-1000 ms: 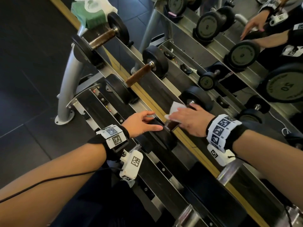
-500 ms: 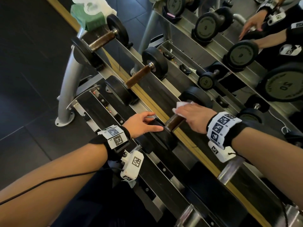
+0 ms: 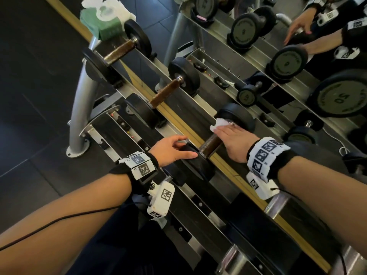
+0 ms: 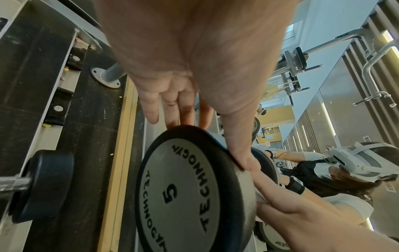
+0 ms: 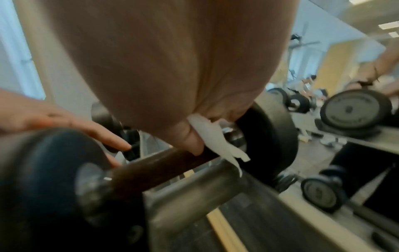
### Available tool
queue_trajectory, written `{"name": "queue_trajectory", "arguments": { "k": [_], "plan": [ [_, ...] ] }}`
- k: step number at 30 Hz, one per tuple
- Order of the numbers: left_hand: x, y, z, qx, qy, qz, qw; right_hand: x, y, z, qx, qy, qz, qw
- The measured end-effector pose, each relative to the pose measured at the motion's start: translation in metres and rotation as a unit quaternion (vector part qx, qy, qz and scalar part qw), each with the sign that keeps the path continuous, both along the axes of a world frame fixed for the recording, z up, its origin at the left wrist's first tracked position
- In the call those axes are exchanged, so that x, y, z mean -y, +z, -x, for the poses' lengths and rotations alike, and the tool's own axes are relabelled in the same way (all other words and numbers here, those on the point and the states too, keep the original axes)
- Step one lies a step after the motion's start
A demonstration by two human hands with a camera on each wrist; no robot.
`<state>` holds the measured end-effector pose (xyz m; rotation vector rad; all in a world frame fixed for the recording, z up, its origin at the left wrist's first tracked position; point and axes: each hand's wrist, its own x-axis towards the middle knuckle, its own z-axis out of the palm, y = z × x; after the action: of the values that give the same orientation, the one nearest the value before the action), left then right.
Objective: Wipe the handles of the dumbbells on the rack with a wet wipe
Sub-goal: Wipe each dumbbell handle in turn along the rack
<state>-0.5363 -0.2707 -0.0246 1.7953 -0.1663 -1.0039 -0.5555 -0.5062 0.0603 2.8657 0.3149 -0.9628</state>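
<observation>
1. Right hand clasps the wet wipe around the brown handle of the nearest dumbbell, at its far end beside the far weight head.
2. Left hand lies flat, fingers extended, on the near weight head marked 5, gripping nothing.
3. Risk: the dumbbell may roll in its rack cradle if the bracing hand slackens.
4. Risk: the near handle end may go unwiped.
</observation>
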Motion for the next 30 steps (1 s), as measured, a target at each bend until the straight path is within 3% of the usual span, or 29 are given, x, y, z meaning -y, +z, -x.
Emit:
{"name": "queue_trajectory", "arguments": {
  "k": [2, 5, 7, 11, 13, 15, 21, 23, 26, 30],
  "plan": [
    [0.001, -0.001, 0.0, -0.001, 0.002, 0.001, 1.0, -0.016, -0.003, 0.015, -0.037, -0.008, -0.047, 0.998],
    [0.001, -0.003, -0.001, 0.008, 0.001, -0.008, 1.0, -0.026, -0.009, 0.032, -0.107, 0.05, -0.072, 0.99],
    [0.001, -0.003, -0.002, 0.007, -0.004, -0.008, 1.0, -0.012, -0.009, 0.023, -0.093, 0.047, -0.073, 0.992],
    [0.0, -0.003, -0.004, 0.01, -0.011, -0.004, 1.0, 0.018, -0.009, 0.002, -0.004, -0.038, -0.052, 0.998],
    [0.0, -0.002, -0.004, 0.014, -0.015, -0.006, 1.0, 0.012, -0.014, 0.007, -0.01, -0.068, -0.035, 0.997],
    [0.001, -0.002, -0.004, 0.016, -0.016, -0.004, 1.0, -0.003, -0.015, 0.019, -0.021, -0.086, -0.08, 0.993],
    [0.001, -0.004, -0.005, 0.021, -0.019, -0.013, 1.0, -0.008, -0.018, 0.028, -0.139, -0.038, -0.143, 0.979],
    [0.001, -0.003, -0.006, 0.023, -0.023, -0.018, 0.999, 0.002, -0.014, 0.019, -0.099, -0.092, -0.159, 0.978],
    [0.002, -0.003, -0.007, 0.022, -0.027, -0.02, 0.999, 0.013, -0.013, 0.015, -0.011, -0.096, -0.123, 0.988],
    [0.002, -0.004, -0.009, 0.018, -0.031, -0.019, 0.999, -0.004, -0.009, 0.029, -0.067, -0.136, -0.134, 0.979]
  ]
}}
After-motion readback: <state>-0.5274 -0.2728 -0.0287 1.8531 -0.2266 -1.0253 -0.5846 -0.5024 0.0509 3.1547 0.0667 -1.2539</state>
